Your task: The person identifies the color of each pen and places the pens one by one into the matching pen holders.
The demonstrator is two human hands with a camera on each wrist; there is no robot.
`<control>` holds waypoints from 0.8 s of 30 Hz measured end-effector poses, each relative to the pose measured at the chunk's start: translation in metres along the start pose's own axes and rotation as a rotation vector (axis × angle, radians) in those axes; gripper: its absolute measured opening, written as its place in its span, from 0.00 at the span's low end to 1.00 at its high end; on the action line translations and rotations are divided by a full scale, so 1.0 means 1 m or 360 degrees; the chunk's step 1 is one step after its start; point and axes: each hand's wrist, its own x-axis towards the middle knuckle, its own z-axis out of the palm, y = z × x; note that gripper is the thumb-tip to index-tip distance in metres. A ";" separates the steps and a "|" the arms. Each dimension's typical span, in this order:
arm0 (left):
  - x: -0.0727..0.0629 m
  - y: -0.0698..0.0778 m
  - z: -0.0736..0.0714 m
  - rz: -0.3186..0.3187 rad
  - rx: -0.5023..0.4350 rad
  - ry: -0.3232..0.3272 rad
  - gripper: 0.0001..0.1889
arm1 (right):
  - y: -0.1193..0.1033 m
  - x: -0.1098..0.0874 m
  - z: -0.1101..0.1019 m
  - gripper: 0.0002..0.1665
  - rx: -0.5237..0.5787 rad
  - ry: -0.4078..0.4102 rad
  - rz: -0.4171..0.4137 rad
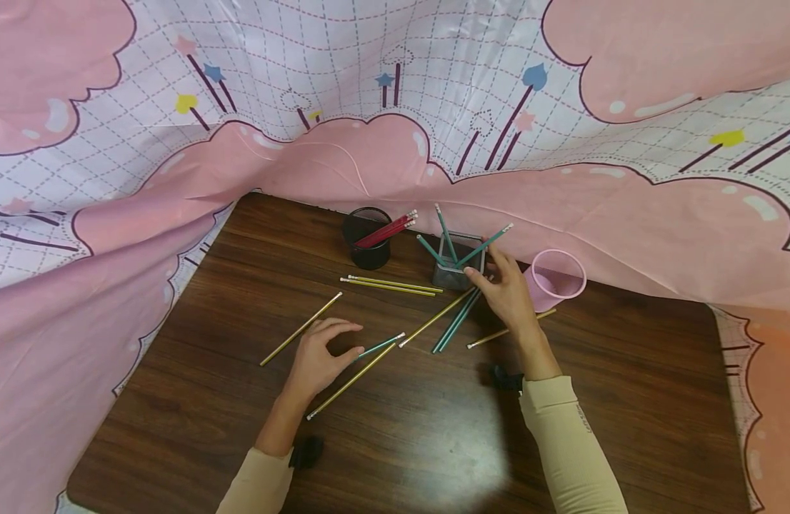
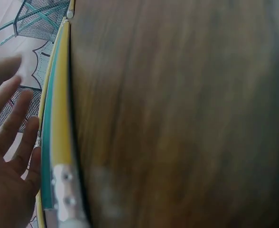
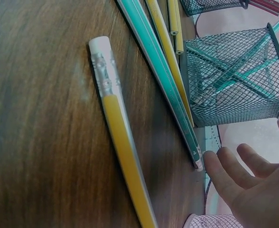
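Observation:
My left hand (image 1: 318,360) is spread low over the table, thumb apart from the fingers. Its thumb is close to a teal pencil (image 1: 382,345) lying beside a yellow pencil (image 1: 351,382); the left wrist view shows nothing in the palm. My right hand (image 1: 509,293) grips the right side of a square black mesh pencil holder (image 1: 449,277), thumb at the front corner, index finger at the back, other fingers loosely extended (image 3: 239,175). Several teal pencils (image 1: 485,245) lean inside it. Two teal pencils (image 1: 456,321) lie in front of the holder.
A round black mesh cup (image 1: 371,257) with red pencils (image 1: 386,232) stands left of the holder. A pink mesh cup (image 1: 558,275) stands to the right. Yellow pencils (image 1: 301,328) lie scattered on the dark wooden table (image 1: 433,428). A patterned cloth (image 1: 343,164) hangs behind.

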 end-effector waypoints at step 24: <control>0.000 -0.013 0.014 0.0169 0.0400 -0.0051 0.11 | -0.001 0.000 0.001 0.41 0.0027 0.0002 0.0017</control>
